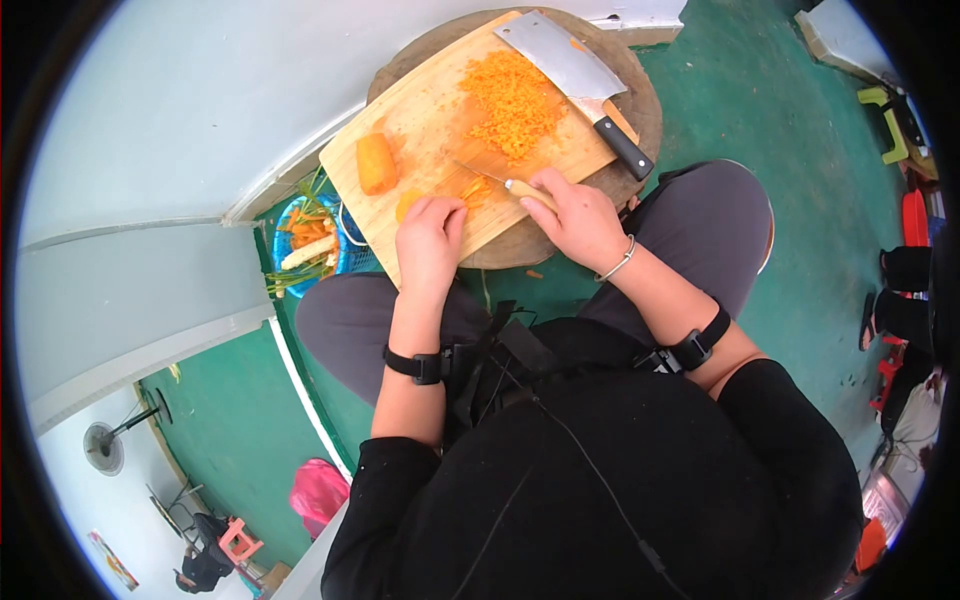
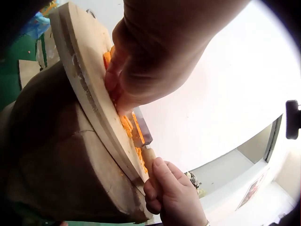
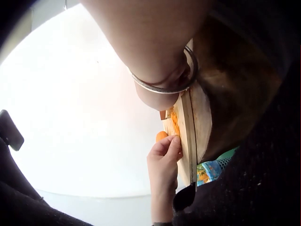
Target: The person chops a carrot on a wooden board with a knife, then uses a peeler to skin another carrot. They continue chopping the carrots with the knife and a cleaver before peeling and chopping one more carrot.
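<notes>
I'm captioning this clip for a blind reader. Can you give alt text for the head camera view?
Seen from above, a seated person slices carrot on a wooden cutting board: the right hand grips a small knife and the left hand presses on a carrot piece. A heap of shredded carrot and a cleaver lie on the board.

Two knives: one cleaver (image 1: 575, 75) at 1 o'clock on the cutting board and one small knife (image 1: 505, 183) near its 6 o'clock edge. One cutting board (image 1: 425, 110) on one round wooden block (image 1: 645, 115). One whole carrot piece (image 1: 376, 163) at 9 o'clock, one heap of chopped carrot (image 1: 513, 100) at 12. One blue basket (image 1: 345, 250). Two hands.
</notes>
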The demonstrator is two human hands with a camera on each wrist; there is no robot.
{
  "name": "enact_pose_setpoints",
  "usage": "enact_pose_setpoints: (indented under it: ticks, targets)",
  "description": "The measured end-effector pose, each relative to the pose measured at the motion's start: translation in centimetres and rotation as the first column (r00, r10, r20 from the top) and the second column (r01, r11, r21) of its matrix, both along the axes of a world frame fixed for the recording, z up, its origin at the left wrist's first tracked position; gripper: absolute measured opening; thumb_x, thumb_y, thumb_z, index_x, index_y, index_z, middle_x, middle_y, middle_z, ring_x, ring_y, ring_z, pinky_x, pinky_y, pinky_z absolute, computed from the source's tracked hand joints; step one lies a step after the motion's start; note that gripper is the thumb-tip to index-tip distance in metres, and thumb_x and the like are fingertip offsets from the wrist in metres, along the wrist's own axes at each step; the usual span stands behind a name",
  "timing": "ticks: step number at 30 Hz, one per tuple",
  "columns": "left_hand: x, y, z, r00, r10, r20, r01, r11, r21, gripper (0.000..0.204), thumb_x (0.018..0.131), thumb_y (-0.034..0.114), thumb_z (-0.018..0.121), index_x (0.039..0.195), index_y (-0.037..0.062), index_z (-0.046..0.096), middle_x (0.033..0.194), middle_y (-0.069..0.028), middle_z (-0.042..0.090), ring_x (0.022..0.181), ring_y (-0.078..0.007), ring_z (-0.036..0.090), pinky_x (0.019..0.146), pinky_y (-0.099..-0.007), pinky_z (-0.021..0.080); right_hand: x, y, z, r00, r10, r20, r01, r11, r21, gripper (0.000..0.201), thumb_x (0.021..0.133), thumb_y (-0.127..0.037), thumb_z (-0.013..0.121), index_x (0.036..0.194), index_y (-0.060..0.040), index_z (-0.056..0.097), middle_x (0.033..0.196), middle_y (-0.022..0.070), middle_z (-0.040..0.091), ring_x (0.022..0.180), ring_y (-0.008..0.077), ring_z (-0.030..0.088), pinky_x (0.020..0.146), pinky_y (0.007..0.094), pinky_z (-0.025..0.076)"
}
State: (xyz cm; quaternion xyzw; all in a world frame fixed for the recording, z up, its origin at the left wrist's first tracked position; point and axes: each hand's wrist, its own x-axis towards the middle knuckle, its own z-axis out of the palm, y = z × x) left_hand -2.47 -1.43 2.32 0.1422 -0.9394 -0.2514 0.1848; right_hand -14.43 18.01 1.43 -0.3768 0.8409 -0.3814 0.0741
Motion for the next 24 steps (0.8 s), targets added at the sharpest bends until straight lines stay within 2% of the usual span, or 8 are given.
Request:
enact_pose_setpoints:
  ticks: [2, 6, 8, 11, 15, 18, 20, 24]
  targets:
    - [-0.6, 0.6, 0.2, 0.993, 0.096, 0.065, -0.107, 0.977, 0.186, 0.015, 0.081, 0.007, 0.074, 0.096, 0.0051, 0.069, 0.088, -0.013, 0.065, 0.078, -0.0308, 0.065, 0.069, -0.0388, 0.052, -0.1, 0.0, 0.1, 1.0, 0.008, 0.015, -0.008, 1.0, 0.0, 0.027, 0.095, -0.033, 0.063, 0.107, -0.0095, 0.057, 0.077, 0.0169, 0.067, 0.073, 0.0385, 0.067, 0.064, 0.0473, 0.052]
    - [-1.8, -0.3, 0.9, 0.999, 0.044, -0.022, -0.041, 0.988, 0.147, 0.026, 0.078, 0.007, 0.077, 0.102, 0.0058, 0.067, 0.1, -0.0139, 0.067, 0.092, -0.0322, 0.065, 0.079, -0.0392, 0.053, -0.1, 0.3, 0.3, 0.995, 0.001, 0.097, 0.003, 0.999, -0.036, 0.028, 0.096, -0.031, 0.064, 0.111, -0.008, 0.058, 0.082, 0.0181, 0.068, 0.078, 0.0387, 0.067, 0.067, 0.0456, 0.051]
    - [-2.6, -1.0, 1.5, 0.978, -0.203, -0.051, 0.202, 0.979, -0.031, 0.035, 0.074, 0.01, 0.081, 0.106, 0.0062, 0.067, 0.111, -0.0137, 0.068, 0.108, -0.0332, 0.061, 0.091, -0.0403, 0.05, -0.2, 0.2, -0.2, 0.992, -0.02, 0.124, 0.03, 0.996, -0.079, 0.028, 0.096, -0.03, 0.064, 0.111, -0.0073, 0.058, 0.084, 0.0186, 0.067, 0.079, 0.0387, 0.067, 0.067, 0.0451, 0.051]
    - [-3.4, -1.4, 2.4, 0.954, -0.294, 0.063, 0.291, 0.955, 0.052, 0.045, 0.07, 0.012, 0.082, 0.112, 0.007, 0.066, 0.116, -0.013, 0.068, 0.116, -0.0334, 0.058, 0.098, -0.0416, 0.047, -0.4, 0.3, -0.1, 0.984, -0.043, 0.17, 0.062, 0.992, -0.107, 0.028, 0.097, -0.029, 0.064, 0.112, -0.0062, 0.057, 0.086, 0.0195, 0.067, 0.08, 0.0386, 0.067, 0.068, 0.0445, 0.05]
    - [-3.5, -2.4, 1.9, 0.936, -0.344, 0.077, 0.341, 0.939, 0.05, 0.044, 0.071, 0.011, 0.082, 0.112, 0.0065, 0.068, 0.112, -0.0117, 0.069, 0.111, -0.0329, 0.06, 0.095, -0.0415, 0.049, -0.6, 0.6, -0.3, 0.977, -0.038, 0.21, 0.054, 0.996, -0.071, 0.028, 0.097, -0.029, 0.063, 0.112, -0.0059, 0.056, 0.085, 0.0195, 0.066, 0.081, 0.0389, 0.066, 0.07, 0.0453, 0.05]
    - [-2.7, -2.2, 1.7, 0.943, -0.301, 0.142, 0.305, 0.953, -0.001, 0.032, 0.075, 0.008, 0.08, 0.106, 0.0062, 0.072, 0.11, -0.0113, 0.071, 0.104, -0.031, 0.065, 0.092, -0.0392, 0.051, -0.6, 0.7, -0.2, 0.972, -0.019, 0.236, 0.031, 0.998, -0.046, 0.028, 0.097, -0.029, 0.063, 0.111, -0.0062, 0.056, 0.085, 0.0198, 0.067, 0.082, 0.0396, 0.066, 0.071, 0.0462, 0.05]
    - [-2.3, -1.5, 1.0, 0.97, -0.229, 0.08, 0.223, 0.972, 0.07, 0.02, 0.077, 0.005, 0.077, 0.097, 0.0059, 0.075, 0.105, -0.0107, 0.072, 0.095, -0.03, 0.068, 0.085, -0.0371, 0.054, -0.5, 0.6, -0.6, 0.976, -0.014, 0.218, 0.029, 0.997, -0.069, 0.027, 0.097, -0.029, 0.063, 0.11, -0.0065, 0.056, 0.085, 0.0199, 0.067, 0.083, 0.0402, 0.066, 0.071, 0.0466, 0.05]
    - [-2.6, -0.6, 0.5, 0.976, -0.218, 0.016, 0.218, 0.976, 0.022, 0.017, 0.079, 0.004, 0.076, 0.095, 0.0056, 0.074, 0.105, -0.0105, 0.072, 0.092, -0.0296, 0.068, 0.083, -0.0356, 0.054, -0.5, 0.5, -0.4, 0.978, 0.001, 0.207, 0.012, 0.998, -0.061, 0.026, 0.097, -0.029, 0.063, 0.109, -0.0071, 0.057, 0.086, 0.0205, 0.067, 0.084, 0.0415, 0.066, 0.072, 0.0477, 0.051]
